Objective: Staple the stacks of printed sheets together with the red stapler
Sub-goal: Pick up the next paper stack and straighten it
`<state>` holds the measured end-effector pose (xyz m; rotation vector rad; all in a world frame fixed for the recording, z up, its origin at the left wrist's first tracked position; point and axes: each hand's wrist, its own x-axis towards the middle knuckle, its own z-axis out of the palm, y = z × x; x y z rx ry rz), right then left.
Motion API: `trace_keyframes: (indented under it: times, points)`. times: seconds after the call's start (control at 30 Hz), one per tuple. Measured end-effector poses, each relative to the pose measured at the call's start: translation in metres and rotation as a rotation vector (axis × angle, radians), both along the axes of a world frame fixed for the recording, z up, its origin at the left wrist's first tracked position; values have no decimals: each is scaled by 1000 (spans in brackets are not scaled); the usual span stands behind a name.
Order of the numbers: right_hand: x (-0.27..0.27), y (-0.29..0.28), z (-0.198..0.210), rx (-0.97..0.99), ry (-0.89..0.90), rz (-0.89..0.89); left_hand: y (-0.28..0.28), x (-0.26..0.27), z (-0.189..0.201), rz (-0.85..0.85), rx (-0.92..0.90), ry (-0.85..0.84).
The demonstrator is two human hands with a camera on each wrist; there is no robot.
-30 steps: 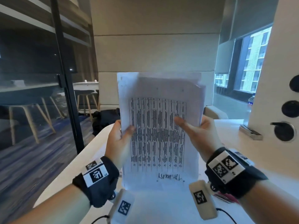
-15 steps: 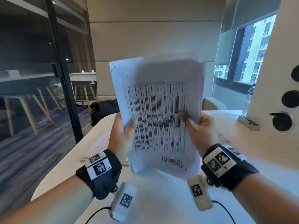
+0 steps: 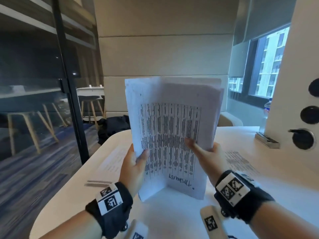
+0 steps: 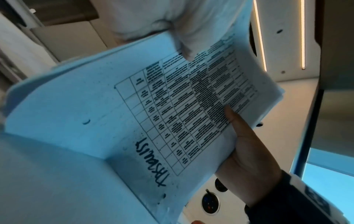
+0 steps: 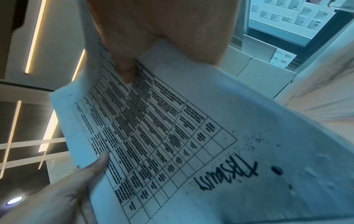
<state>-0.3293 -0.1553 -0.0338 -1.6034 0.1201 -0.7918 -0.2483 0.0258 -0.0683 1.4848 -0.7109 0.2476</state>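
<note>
A stack of printed sheets (image 3: 172,128) with a table of text and a handwritten word on its front page stands upright, its lower edge on the white table (image 3: 172,213). My left hand (image 3: 135,161) grips the stack's left side, thumb on the front page. My right hand (image 3: 204,152) grips the right side, thumb lying across the print. The left wrist view shows the stack (image 4: 172,106) with the right hand (image 4: 249,151) at its edge. The right wrist view shows the stack (image 5: 172,136) and the right thumb (image 5: 128,71). No red stapler is in view.
More printed sheets lie flat to the left (image 3: 112,161) and right (image 3: 240,163). Staple strips (image 3: 98,182) sit near the left wrist. A small metal box (image 3: 267,140) and a wall panel with round sockets (image 3: 310,114) stand right. A glass wall runs along the left.
Half a second ago both hands held the stack lifted and tilted above the table; now it is lower and upright, with its bottom edge down on the table.
</note>
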Motion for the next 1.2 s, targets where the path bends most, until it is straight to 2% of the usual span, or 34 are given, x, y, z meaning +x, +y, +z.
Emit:
trace_keyframes:
  times: [0.13,0.3,0.37,0.47,0.57,0.67,0.73,0.8,0.87,0.9,0.97,1.2]
  points:
    - [3,-6,5,40,-10,-23,1,3,4,32,-15,0]
    - [10,-18,-15,30,200,51,2,-12,12,-37,46,134]
    - [8,-22,-18,13,236,84,4,-15,11,-15,67,174]
    - [3,-26,-3,-4,143,32,7,2,5,-22,73,210]
    - [3,-28,25,-33,-64,-41,5,3,8,-74,20,247]
    - [4,-27,52,-58,-276,-100,1,-1,13,-50,-12,286]
    - [5,-27,69,-207,-449,-219,1,-4,15,-67,-15,294]
    - [9,-30,85,-479,-552,-342,1,-9,18,-81,-29,273]
    - [12,-27,100,-688,-510,-382,2,-11,19,-106,-30,264]
    - [13,-25,104,-731,-461,-393,2,-12,19,-109,-30,262]
    - [15,-22,107,-731,-414,-426,2,-10,17,-100,-29,278]
    - [13,-19,111,-643,-466,-491,3,3,6,-119,-28,282]
